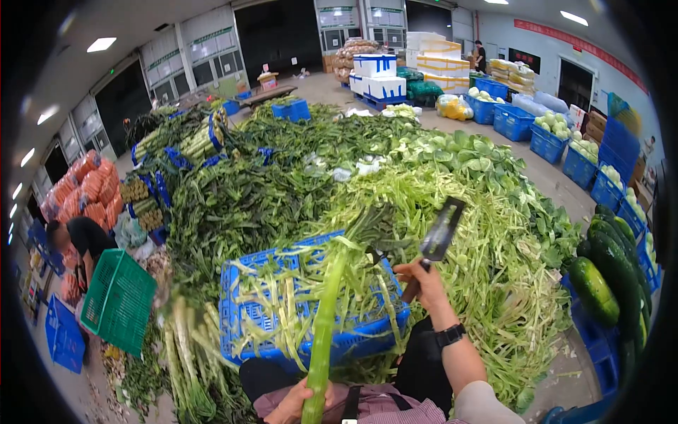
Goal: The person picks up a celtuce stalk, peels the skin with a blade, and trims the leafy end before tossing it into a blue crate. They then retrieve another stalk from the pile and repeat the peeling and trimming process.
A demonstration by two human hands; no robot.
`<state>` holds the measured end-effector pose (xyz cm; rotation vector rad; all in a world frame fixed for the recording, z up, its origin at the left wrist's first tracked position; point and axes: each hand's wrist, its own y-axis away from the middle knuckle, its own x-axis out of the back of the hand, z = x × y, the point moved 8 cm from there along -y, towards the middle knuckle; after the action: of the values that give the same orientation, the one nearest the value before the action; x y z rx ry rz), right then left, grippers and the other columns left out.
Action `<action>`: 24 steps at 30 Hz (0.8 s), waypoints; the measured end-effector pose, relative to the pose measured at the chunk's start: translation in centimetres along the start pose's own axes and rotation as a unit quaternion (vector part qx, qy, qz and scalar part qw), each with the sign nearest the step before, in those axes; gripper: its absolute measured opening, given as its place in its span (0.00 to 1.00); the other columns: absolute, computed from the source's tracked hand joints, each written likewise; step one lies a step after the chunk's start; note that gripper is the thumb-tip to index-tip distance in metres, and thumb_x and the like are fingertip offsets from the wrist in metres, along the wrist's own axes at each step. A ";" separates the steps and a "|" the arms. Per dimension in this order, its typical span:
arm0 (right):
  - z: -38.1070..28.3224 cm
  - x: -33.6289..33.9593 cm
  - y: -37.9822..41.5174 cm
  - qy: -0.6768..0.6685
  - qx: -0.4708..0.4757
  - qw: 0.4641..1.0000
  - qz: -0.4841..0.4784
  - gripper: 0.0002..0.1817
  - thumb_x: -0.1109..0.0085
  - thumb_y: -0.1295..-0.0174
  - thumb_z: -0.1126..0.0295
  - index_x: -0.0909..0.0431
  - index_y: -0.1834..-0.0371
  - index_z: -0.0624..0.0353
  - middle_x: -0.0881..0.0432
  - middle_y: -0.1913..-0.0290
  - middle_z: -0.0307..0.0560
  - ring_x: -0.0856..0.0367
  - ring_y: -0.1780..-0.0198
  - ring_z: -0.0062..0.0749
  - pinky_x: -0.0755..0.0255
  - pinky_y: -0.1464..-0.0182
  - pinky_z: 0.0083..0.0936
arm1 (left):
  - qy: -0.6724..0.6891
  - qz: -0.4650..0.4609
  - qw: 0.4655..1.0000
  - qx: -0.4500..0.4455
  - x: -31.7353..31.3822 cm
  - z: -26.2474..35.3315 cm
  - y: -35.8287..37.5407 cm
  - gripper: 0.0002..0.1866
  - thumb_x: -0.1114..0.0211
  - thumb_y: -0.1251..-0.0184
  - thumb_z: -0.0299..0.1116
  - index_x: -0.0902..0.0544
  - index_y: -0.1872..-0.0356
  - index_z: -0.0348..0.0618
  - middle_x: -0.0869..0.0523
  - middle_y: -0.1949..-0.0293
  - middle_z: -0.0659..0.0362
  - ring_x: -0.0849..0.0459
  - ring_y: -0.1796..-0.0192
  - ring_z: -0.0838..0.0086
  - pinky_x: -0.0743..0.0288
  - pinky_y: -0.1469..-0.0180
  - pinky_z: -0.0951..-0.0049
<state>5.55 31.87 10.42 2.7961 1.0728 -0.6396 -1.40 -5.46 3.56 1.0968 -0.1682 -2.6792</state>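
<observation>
Right arm's stretched forward from where I'm standing, right hand point(422, 284) curled round the peeler point(443, 227), blade up and just clear of the stalk point(325, 318). Left hand point(294, 405) sits low, wrapped round that 1 stalk's bottom end; its top reaches over the crate point(244, 351). Red banner's point(583, 46) writing is too small to read.
</observation>
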 end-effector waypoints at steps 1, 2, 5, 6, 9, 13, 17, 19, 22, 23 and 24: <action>-0.8 -2.3 0.1 -0.017 0.000 1.000 -0.026 0.15 0.39 0.36 0.57 0.27 0.61 0.58 0.16 0.53 0.57 0.18 0.49 0.41 0.24 0.45 0.38 | -0.009 -0.003 1.000 0.000 -1.0 0.5 0.0 0.33 0.29 0.49 0.52 0.28 0.46 0.45 0.26 0.71 0.57 0.25 0.71 0.68 0.30 0.66 0.70; -1.2 -4.4 -0.1 -0.050 0.004 0.995 -0.082 0.18 0.36 0.39 0.55 0.27 0.59 0.58 0.18 0.50 0.59 0.21 0.44 0.42 0.26 0.43 0.38 | 0.012 -0.008 1.000 0.001 -2.6 1.0 0.2 0.34 0.31 0.49 0.53 0.29 0.43 0.47 0.26 0.72 0.57 0.26 0.71 0.68 0.31 0.66 0.69; -0.8 -7.7 -1.4 -0.107 0.015 0.984 -0.142 0.23 0.34 0.42 0.52 0.27 0.59 0.60 0.23 0.43 0.61 0.25 0.38 0.44 0.30 0.38 0.40 | 0.034 -0.041 0.998 0.019 -4.8 1.3 -0.2 0.36 0.36 0.47 0.53 0.31 0.37 0.51 0.29 0.76 0.58 0.28 0.74 0.69 0.33 0.66 0.68; -0.1 -8.3 -2.0 -0.151 0.010 0.977 -0.153 0.25 0.33 0.43 0.51 0.27 0.57 0.60 0.26 0.40 0.61 0.28 0.36 0.45 0.31 0.36 0.40 | 0.039 -0.069 0.996 0.035 -5.6 1.0 -0.3 0.37 0.38 0.46 0.54 0.33 0.34 0.53 0.30 0.77 0.58 0.29 0.75 0.70 0.34 0.67 0.69; -0.6 -11.3 -2.1 -0.234 -0.001 0.949 -0.213 0.29 0.31 0.47 0.48 0.28 0.55 0.59 0.31 0.35 0.61 0.30 0.34 0.46 0.32 0.36 0.39 | 0.127 -0.092 0.979 0.133 -6.7 -0.9 -0.8 0.37 0.42 0.45 0.54 0.35 0.33 0.52 0.32 0.80 0.59 0.31 0.78 0.71 0.35 0.70 0.71; -0.9 -11.7 -0.8 -0.243 -0.019 0.938 -0.246 0.27 0.29 0.48 0.55 0.30 0.51 0.54 0.26 0.41 0.61 0.21 0.45 0.46 0.25 0.44 0.39 | 0.118 -0.092 0.974 0.171 -8.2 -1.3 -0.9 0.37 0.42 0.43 0.53 0.35 0.33 0.51 0.34 0.81 0.61 0.33 0.79 0.72 0.37 0.73 0.74; 1.5 -7.7 -0.9 -0.138 -0.046 0.981 -0.129 0.18 0.34 0.50 0.75 0.32 0.58 0.54 0.19 0.61 0.52 0.17 0.64 0.38 0.22 0.61 0.37 | 0.123 -0.036 0.985 0.119 -9.1 1.2 -0.3 0.38 0.36 0.37 0.50 0.40 0.32 0.42 0.33 0.77 0.61 0.32 0.77 0.76 0.36 0.74 0.76; 1.6 -4.8 -2.1 0.072 -0.027 0.994 -0.073 0.14 0.35 0.50 0.76 0.30 0.63 0.57 0.20 0.64 0.48 0.19 0.72 0.32 0.25 0.68 0.33 | 0.063 -0.036 0.994 0.078 -7.9 2.3 -0.1 0.38 0.36 0.38 0.49 0.39 0.32 0.42 0.30 0.76 0.60 0.30 0.77 0.76 0.34 0.73 0.77; 1.4 1.6 -5.6 0.493 0.050 0.867 0.054 0.17 0.32 0.51 0.65 0.22 0.60 0.63 0.17 0.69 0.47 0.20 0.69 0.34 0.25 0.64 0.33 | 0.040 0.026 0.998 0.038 -6.9 3.7 2.0 0.39 0.35 0.39 0.49 0.39 0.32 0.41 0.29 0.75 0.59 0.29 0.77 0.75 0.33 0.73 0.78; 1.1 2.9 -5.9 0.425 0.074 0.901 0.043 0.22 0.32 0.49 0.65 0.24 0.53 0.65 0.18 0.60 0.52 0.21 0.60 0.39 0.25 0.57 0.35 | 0.043 0.028 0.998 0.023 -6.3 3.5 3.0 0.40 0.34 0.39 0.48 0.40 0.31 0.41 0.28 0.74 0.59 0.28 0.76 0.75 0.31 0.73 0.78; 0.8 4.4 -6.1 0.354 0.096 0.930 0.030 0.27 0.32 0.47 0.64 0.27 0.46 0.67 0.20 0.51 0.56 0.21 0.51 0.44 0.26 0.51 0.36 | 0.027 0.049 0.998 -0.005 -6.0 4.0 4.3 0.40 0.35 0.38 0.48 0.41 0.30 0.42 0.28 0.73 0.59 0.28 0.75 0.76 0.30 0.73 0.77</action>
<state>4.23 39.07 8.36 3.3054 1.0321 0.3422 0.71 -7.97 11.31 1.1282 -0.1938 -2.5590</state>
